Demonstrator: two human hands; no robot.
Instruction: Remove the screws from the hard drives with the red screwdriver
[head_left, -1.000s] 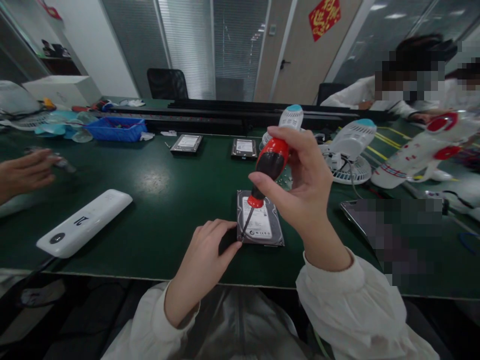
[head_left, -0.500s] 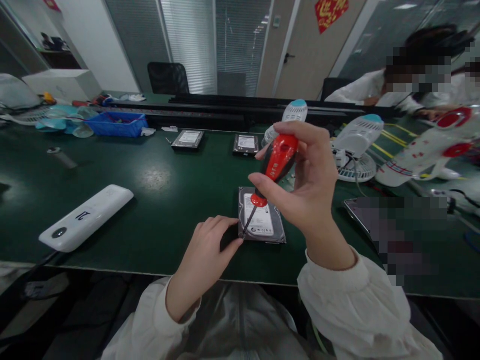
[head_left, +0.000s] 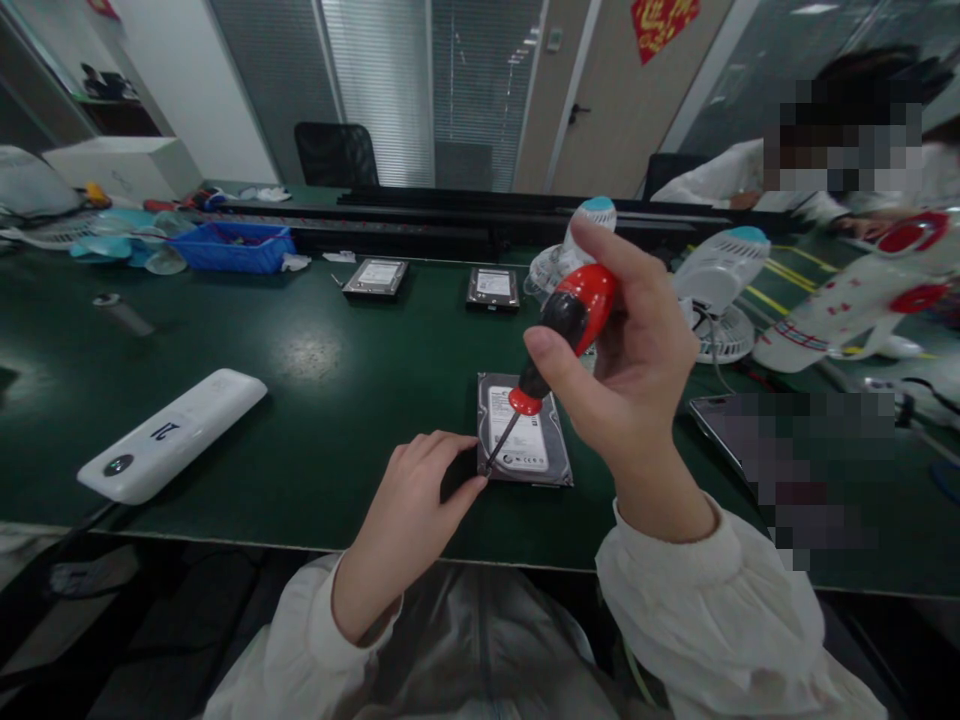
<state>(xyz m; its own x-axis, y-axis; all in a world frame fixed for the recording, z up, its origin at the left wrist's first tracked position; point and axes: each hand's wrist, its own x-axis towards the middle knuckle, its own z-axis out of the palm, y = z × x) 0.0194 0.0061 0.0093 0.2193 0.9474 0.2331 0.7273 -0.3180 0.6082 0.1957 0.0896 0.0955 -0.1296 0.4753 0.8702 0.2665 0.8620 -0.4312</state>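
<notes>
A hard drive with a white label lies flat on the green table in front of me. My left hand grips its near left corner between thumb and fingers. Above the drive, my right hand holds a red and black screwdriver by its handle. The screwdriver leans to the right, and its tip meets the drive's near left corner beside my left thumb. Whether a screw sits under the tip is too small to tell.
Two more hard drives lie farther back. A white power bank is at left, a blue basket behind it. Small white fans, a patterned white bottle and a phone stand or lie at right. A person sits across the table.
The screwdriver handle has turned in my right hand, showing more black now, and leans further right. My right hand has shifted slightly right. My left hand and the drive stay put.
</notes>
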